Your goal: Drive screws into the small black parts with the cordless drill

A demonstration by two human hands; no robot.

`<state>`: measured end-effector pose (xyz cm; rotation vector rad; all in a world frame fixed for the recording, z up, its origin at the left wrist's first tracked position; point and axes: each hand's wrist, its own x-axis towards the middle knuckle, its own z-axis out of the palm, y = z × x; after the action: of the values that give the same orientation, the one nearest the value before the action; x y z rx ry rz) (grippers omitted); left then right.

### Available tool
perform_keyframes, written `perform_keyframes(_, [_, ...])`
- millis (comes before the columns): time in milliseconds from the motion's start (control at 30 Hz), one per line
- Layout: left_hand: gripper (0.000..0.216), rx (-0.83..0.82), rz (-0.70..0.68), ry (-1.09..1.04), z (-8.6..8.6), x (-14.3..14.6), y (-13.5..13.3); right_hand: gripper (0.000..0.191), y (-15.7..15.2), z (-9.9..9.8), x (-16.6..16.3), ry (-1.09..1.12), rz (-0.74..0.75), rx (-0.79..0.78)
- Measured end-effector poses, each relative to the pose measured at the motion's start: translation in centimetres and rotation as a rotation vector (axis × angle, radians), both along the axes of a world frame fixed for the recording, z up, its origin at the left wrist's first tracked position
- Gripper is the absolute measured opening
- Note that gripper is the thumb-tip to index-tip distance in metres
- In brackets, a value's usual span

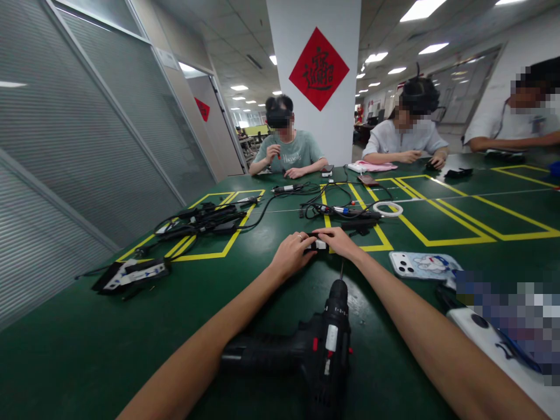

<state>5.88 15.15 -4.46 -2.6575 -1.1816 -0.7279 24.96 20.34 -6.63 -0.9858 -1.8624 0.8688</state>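
Observation:
Both of my hands meet over a small black block with a white label (321, 245), on or just above the green table. My left hand (294, 252) grips its left side, fingers bent over the top, with a ring on one finger. From the right, my right hand (339, 240) closes its fingers on the block's upper edge. Much of the block is hidden, and its exact kind cannot be told. Between my forearms a black cordless drill (326, 344) lies on its side, its thin bit (342, 269) pointing away toward my right wrist.
A tangle of black cables and adapters (205, 219) lies left, near a black-and-white device (131, 274). More cables (345, 210) and a white cable coil (388, 209) lie ahead. To the right are a phone (422, 265) and a white case (485, 338). Several people sit across the table.

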Motion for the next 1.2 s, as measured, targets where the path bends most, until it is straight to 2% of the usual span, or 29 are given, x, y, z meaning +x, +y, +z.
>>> perform_keyframes(200, [0.035,0.046,-0.005,-0.05,-0.4,0.5,-0.4,0.029,-0.2,0.6,0.0,0.001,-0.049,0.001])
perform_keyframes(267, [0.035,0.059,-0.018,-0.074,-0.5,0.3,-0.4,0.03,-0.4,1.2,-0.1,0.036,-0.153,0.047])
perform_keyframes(367, [0.035,0.088,-0.012,-0.143,-0.5,0.1,-0.4,0.032,-0.9,2.7,-0.3,0.129,-0.344,0.197])
perform_keyframes(433, [0.037,0.115,0.01,-0.211,-0.4,-0.1,-0.4,0.034,-1.4,3.8,-0.8,0.192,-0.377,0.23])
perform_keyframes(467, [0.038,0.129,0.02,-0.244,-0.3,-0.2,-0.3,0.034,-1.6,4.3,-1.3,0.217,-0.35,0.198])
perform_keyframes(533, [0.039,0.153,0.029,-0.299,-0.2,-0.3,-0.3,0.035,-2.0,4.9,-2.6,0.276,-0.184,0.053])
perform_keyframes(633, [0.039,0.175,0.014,-0.338,-0.1,-0.3,-0.3,0.04,-2.5,4.8,-4.9,0.4,0.137,-0.319])
perform_keyframes(667, [0.038,0.177,0.003,-0.341,0.0,-0.2,-0.4,0.042,-2.7,4.7,-5.6,0.434,0.205,-0.398])
perform_keyframes(700, [0.038,0.175,-0.008,-0.341,0.0,-0.2,-0.5,0.042,-2.8,4.5,-6.1,0.464,0.238,-0.437])
perform_keyframes(767, [0.043,0.169,-0.025,-0.339,0.1,-0.1,-0.6,0.041,-2.8,4.3,-6.4,0.502,0.204,-0.449])
perform_keyframes(833, [0.057,0.126,-0.034,-0.342,0.1,-0.1,-0.5,0.04,-2.8,4.5,-5.8,0.477,0.08,-0.369])
perform_keyframes(900, [0.064,0.037,-0.042,-0.339,-0.1,-0.2,-0.2,0.04,-2.8,4.7,-4.5,0.367,-0.087,-0.176])
perform_keyframes(967, [0.049,-0.06,-0.049,-0.333,-0.4,-0.5,0.3,0.036,-2.8,4.7,-2.9,0.18,-0.189,0.067])
perform_keyframes(1067, [0.022,-0.142,-0.022,-0.358,-0.9,-0.8,1.2,0.036,-2.9,3.7,-1.2,-0.095,-0.179,0.147])
perform_keyframes(1200, [0.025,-0.24,0.052,-0.424,-1.2,-1.1,1.7,0.032,-2.7,2.2,-0.5,-0.186,-0.124,0.166])
